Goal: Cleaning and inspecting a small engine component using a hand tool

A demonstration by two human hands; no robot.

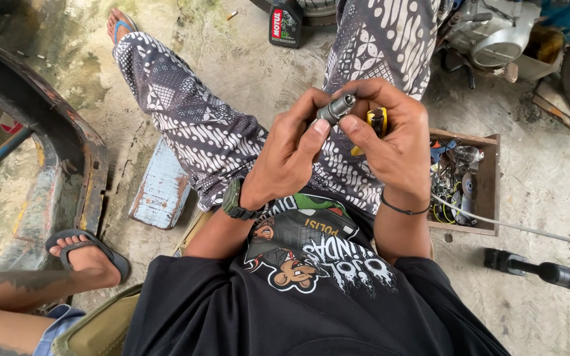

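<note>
Together both hands pinch a small grey metal spark plug point(335, 107) at chest height for close inspection (right hand point(390, 142) also clutches yellow-handled pliers point(377, 122)), left hand point(291, 155) steadying

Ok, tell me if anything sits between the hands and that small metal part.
Nothing does. The left hand and right hand both pinch the metal part directly; yellow-handled pliers sit tucked in the right hand behind it.

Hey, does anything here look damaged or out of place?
Nothing odd about the spark plug held between left hand and right hand. The curved metal panel at left looks rusted with flaking paint.
</note>
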